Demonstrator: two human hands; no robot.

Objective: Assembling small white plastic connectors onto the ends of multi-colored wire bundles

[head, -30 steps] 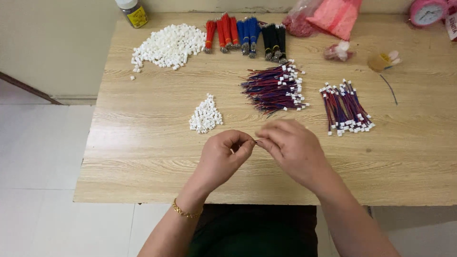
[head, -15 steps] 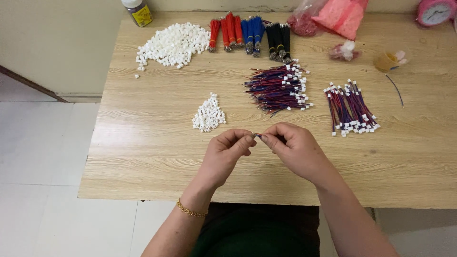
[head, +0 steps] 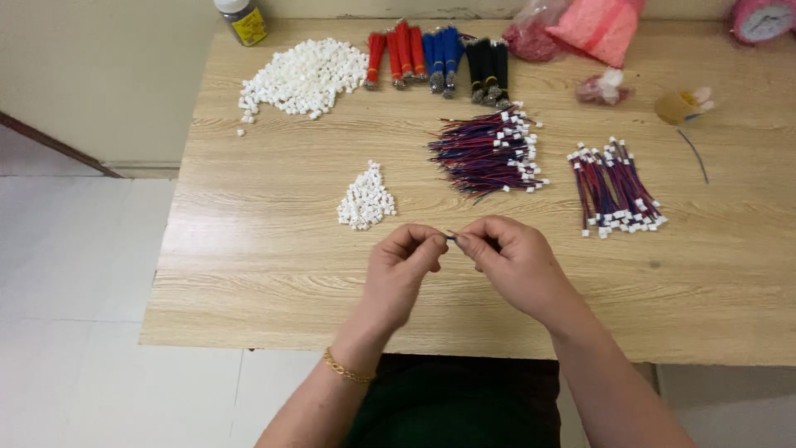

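Pinching a small dark wire end (head: 452, 236) between left hand (head: 404, 267) and right hand (head: 510, 264), fingers closed at lower centre; we keep tips aligned, steady over counter (head: 249, 249).

The piece pinched between the hands (head: 454, 253) is almost wholly covered by fingertips (head: 431, 245); only a thin dark end shows, too small to identify. The jar (head: 240, 17), the pink clock (head: 767, 17) and the pink bag (head: 597, 25) are cut off by the top edge. The tabletop (head: 249, 274) runs out of view at the right edge.
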